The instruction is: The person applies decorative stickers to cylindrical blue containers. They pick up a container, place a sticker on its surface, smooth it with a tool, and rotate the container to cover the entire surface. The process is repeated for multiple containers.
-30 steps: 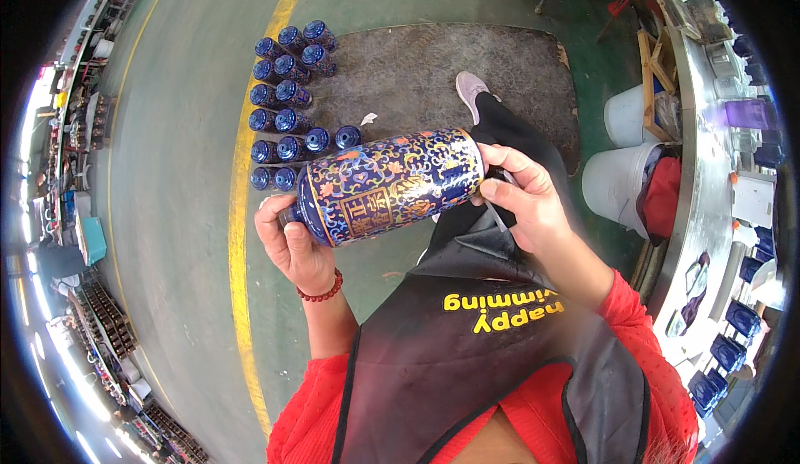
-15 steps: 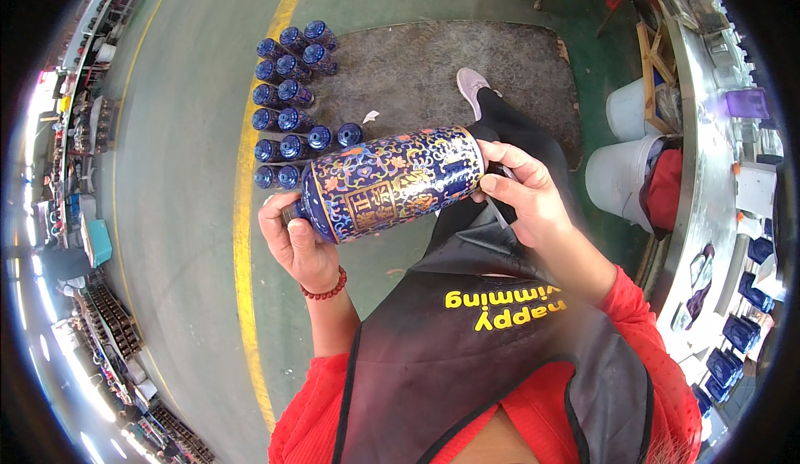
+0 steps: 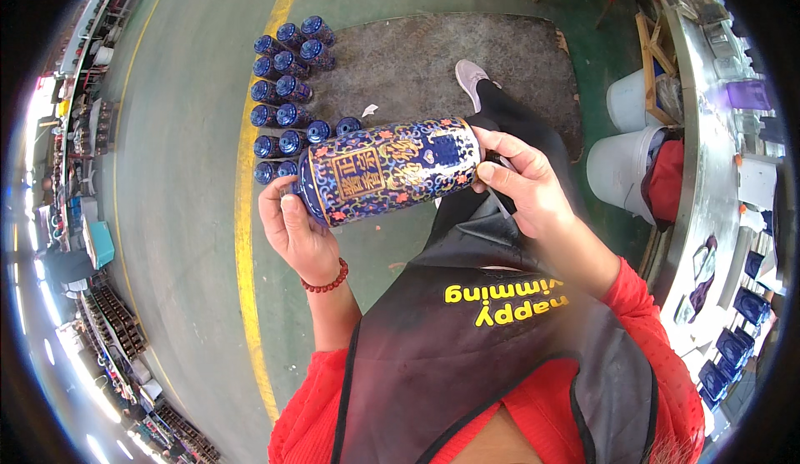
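A dark blue bottle (image 3: 392, 171), covered in a colourful floral pattern with gold lettering, lies sideways between my hands, above my lap. My left hand (image 3: 296, 229) is closed around its narrow neck end, which the fingers partly hide. At the wide base, my right hand (image 3: 529, 182) grips with the thumb and fingers. A slim tool (image 3: 504, 204) with a dark end and a thin grey strip is tucked in that same hand; its exact kind cannot be made out.
Similar blue bottles (image 3: 292, 117) stand in rows on the left edge of a worn grey board (image 3: 433, 56) on the floor. White buckets (image 3: 621, 164), one with red cloth, stand at right beside a long metal bench (image 3: 700, 214). A yellow floor line (image 3: 244, 281) runs at left.
The bottle has rolled about its long axis, bringing the gold lettering panel further up into view. Both hands have risen slightly with it, still gripping its two ends.
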Tool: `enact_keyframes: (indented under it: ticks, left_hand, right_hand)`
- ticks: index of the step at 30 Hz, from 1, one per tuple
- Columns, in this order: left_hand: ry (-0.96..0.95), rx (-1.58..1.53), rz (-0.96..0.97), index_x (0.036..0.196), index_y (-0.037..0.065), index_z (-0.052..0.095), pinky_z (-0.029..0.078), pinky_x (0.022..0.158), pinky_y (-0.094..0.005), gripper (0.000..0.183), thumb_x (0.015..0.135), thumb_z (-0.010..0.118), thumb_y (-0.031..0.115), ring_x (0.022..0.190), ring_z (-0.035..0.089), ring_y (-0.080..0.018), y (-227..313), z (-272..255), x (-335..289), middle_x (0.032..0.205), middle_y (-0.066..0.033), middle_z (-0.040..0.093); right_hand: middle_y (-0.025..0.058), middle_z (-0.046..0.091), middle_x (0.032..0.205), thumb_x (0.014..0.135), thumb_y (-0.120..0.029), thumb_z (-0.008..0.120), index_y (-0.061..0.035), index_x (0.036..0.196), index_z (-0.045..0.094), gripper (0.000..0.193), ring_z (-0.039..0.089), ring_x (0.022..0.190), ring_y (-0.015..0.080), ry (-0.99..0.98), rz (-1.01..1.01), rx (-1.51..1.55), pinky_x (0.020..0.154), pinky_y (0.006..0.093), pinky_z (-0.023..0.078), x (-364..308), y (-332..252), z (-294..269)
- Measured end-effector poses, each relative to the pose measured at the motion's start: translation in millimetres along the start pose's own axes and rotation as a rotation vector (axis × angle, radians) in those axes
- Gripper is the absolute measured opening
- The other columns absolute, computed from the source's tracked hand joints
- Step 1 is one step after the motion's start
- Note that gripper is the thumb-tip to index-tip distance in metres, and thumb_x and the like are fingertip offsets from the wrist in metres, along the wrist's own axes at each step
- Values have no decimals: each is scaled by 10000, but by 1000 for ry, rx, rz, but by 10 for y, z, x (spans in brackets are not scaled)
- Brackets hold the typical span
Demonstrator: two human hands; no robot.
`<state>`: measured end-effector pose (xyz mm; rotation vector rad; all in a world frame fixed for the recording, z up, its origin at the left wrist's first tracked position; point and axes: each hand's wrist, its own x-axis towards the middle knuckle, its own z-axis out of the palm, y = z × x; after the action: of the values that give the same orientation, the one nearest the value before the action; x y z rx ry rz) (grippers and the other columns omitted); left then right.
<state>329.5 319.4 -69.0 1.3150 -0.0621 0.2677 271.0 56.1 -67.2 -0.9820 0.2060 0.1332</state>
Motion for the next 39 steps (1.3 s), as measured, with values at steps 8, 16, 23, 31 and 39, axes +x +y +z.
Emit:
enact_keyframes:
  ticks: [8,16,23,31,39]
  left_hand:
    - [34,97,-9,1115,19,569,291,535,-156,191,1057,484,180,633,392,16,-35,43,19,846,40,544]
    - [-125,125,119,1184,8,550,266,520,-156,286,1029,551,248,612,370,13,19,5,49,853,52,526]
    - [-118,33,24,1181,4,543,227,495,-150,251,1035,526,207,574,349,26,-1,25,-1,818,52,521]
    - [11,17,-99,1132,26,571,227,451,-155,196,1053,491,186,526,350,29,-14,139,19,733,66,532]
    - [109,28,-176,1118,33,573,291,437,-140,187,1053,492,188,528,422,26,-19,225,-24,750,52,571]
  right_hand:
    - [17,634,1151,882,69,573,-5,1404,539,527,552,1069,88,-21,-33,-150,949,249,440,4,-38,-21]
    - [21,694,1088,998,-130,577,-24,1332,614,352,562,855,78,32,35,-20,724,238,466,100,-123,-42]
    - [17,694,1088,979,-95,614,-23,1335,611,364,567,858,58,73,55,-52,720,225,471,84,-115,-73]
    - [2,581,1214,878,83,611,-1,1448,483,590,527,1113,83,-71,-44,-209,1026,237,386,19,-38,-140]
    - [-3,543,1149,880,81,613,-27,1455,487,598,502,1123,95,-102,-153,-342,1020,244,383,40,-1,-196]
